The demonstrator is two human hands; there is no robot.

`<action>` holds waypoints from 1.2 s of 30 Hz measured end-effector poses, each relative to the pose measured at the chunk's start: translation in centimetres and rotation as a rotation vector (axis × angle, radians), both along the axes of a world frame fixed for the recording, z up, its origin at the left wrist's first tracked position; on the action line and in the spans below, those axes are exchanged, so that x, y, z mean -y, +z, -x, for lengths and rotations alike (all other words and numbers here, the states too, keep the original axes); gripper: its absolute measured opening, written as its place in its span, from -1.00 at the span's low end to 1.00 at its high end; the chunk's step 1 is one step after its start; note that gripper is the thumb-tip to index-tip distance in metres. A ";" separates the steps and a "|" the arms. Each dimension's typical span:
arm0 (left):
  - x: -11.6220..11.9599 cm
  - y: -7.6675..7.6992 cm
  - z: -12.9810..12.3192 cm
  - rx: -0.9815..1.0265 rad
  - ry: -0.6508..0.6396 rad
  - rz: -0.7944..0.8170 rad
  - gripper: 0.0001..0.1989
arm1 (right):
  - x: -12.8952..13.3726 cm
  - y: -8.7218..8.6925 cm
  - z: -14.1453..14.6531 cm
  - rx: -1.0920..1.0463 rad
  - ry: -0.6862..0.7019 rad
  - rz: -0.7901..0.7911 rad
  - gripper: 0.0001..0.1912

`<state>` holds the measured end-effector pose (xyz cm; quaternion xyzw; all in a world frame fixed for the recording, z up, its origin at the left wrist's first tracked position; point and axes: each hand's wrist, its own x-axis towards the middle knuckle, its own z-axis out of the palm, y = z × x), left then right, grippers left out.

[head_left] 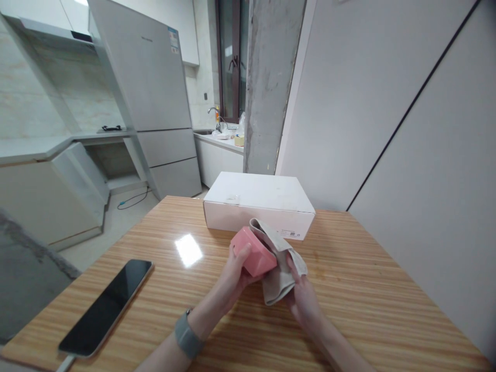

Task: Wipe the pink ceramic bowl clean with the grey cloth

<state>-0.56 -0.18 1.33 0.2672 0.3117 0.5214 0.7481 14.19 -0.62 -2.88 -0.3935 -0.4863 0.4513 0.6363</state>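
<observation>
My left hand (237, 268) is closed around a small pink container (253, 254), thumb on its near side. The container is tilted, its opening turned toward the right. A folded grey-beige cloth (279, 279) is gripped in my right hand (300, 292), and its upper part lies against the container's open side. What is inside the container is hidden by the cloth. Both hands are held above the wooden table (372, 299), in front of a white box.
Behind my hands stands the closed white box (259, 194). A black phone (106, 310) with a white cable lies at the table's left. Beyond the table are a fridge (147, 77), a sink counter (220, 150) and a concrete pillar (269, 88). A pale wall (349, 103) borders the right side.
</observation>
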 end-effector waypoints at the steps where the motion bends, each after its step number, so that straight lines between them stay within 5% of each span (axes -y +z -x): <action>1: 0.1 0.0 0.0 0.001 -0.023 0.013 -0.40 | 0.0 0.2 0.0 -0.032 0.009 0.041 -0.54; 17: -0.6 -0.6 -0.3 -0.358 0.346 -0.262 -0.20 | 1.2 2.6 1.1 -0.635 -0.006 0.513 -0.57; 20: -0.3 -0.5 -0.6 -0.349 0.302 -0.339 -0.16 | 1.3 2.8 1.2 -0.673 -0.013 0.520 -0.53; 25: 0.3 -1.1 -0.7 -0.371 0.238 -0.460 -0.55 | 1.1 3.0 0.9 -0.676 0.001 0.487 -0.57; 31: 0.8 -0.4 -0.3 -0.410 0.166 -0.571 -0.12 | 1.0 3.3 0.4 -0.640 0.079 0.489 -0.61; 36: 0.8 0.2 0.0 -0.494 0.043 -0.447 -0.16 | 0.8 2.8 0.2 -0.638 0.052 0.454 -0.63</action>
